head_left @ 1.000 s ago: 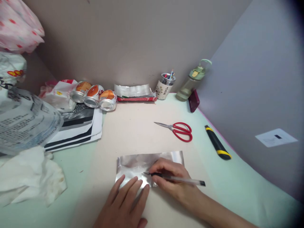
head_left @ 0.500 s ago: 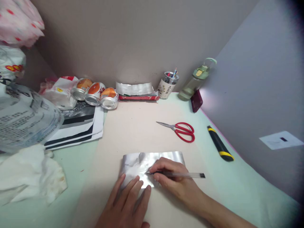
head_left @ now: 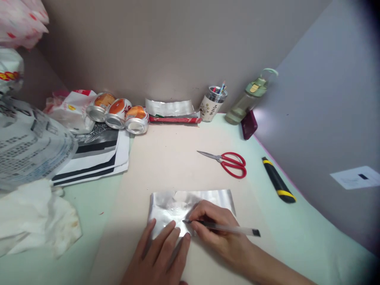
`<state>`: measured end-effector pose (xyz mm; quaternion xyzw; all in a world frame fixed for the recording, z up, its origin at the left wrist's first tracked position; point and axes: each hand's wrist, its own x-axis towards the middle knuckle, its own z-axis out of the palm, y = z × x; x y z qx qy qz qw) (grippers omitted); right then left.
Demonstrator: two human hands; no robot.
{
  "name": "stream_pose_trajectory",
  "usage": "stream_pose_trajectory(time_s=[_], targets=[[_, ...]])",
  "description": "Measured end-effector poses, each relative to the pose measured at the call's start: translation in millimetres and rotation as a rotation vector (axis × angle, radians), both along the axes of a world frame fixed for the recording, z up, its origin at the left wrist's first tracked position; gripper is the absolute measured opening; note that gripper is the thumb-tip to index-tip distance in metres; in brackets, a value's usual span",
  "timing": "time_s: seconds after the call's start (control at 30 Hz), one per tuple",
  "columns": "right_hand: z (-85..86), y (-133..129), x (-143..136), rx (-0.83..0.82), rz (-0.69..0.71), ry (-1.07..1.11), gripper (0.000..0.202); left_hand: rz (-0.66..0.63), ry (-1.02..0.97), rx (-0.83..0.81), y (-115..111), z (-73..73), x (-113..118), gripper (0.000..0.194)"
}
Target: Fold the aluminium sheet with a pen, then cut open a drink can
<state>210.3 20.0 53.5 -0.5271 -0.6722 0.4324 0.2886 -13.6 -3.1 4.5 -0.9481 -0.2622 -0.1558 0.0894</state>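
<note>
A flat, shiny metal sheet (head_left: 166,202) lies before me on a pale board (head_left: 166,166). My left hand (head_left: 162,255) rests with fingers spread, its fingertips pressing on the sheet's near edge. In my right hand (head_left: 218,227) is a clear-barrelled pen (head_left: 234,228) with a black end, pinched between thumb and fingers. The pen's tip touches the sheet near its middle, just beyond my left fingertips. Faint marks or creases show on the metal, too glary to make out. Past the sheet lie red-handled scissors (head_left: 228,161), apart from both hands.
Three drink cans (head_left: 118,113), silvery strips (head_left: 169,107), a pen cup (head_left: 211,105) and a green bottle (head_left: 247,97) line the back wall. A black-and-yellow cutter (head_left: 278,181) lies right. Printed papers (head_left: 97,158), a plastic bag (head_left: 32,142) and crumpled tissue (head_left: 38,217) occupy the left.
My right hand has slid the pen tip slightly toward me across the sheet, and the pen's rear end has dipped. My left hand stays in place. The camera view has shifted a little.
</note>
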Motion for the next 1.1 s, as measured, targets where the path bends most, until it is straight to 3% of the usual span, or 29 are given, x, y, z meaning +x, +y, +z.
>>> stream_pose_trajectory(time_s=[0.33,0.7,1.1], targets=[[2.5,0.8,-0.8,0.022,0.030,-0.010,0.010,0.111,-0.150,-0.085,-7.7,-5.7,11.1,0.046],[-1.7,-1.5,0.5,0.041,0.029,-0.022,0.012,0.123,-0.209,-0.093,-4.5,1.9,17.0,0.046],[0.7,-1.1,1.0,0.058,0.092,-0.026,0.012,0.136,-0.143,-0.169,-9.0,1.7,12.8,0.053]])
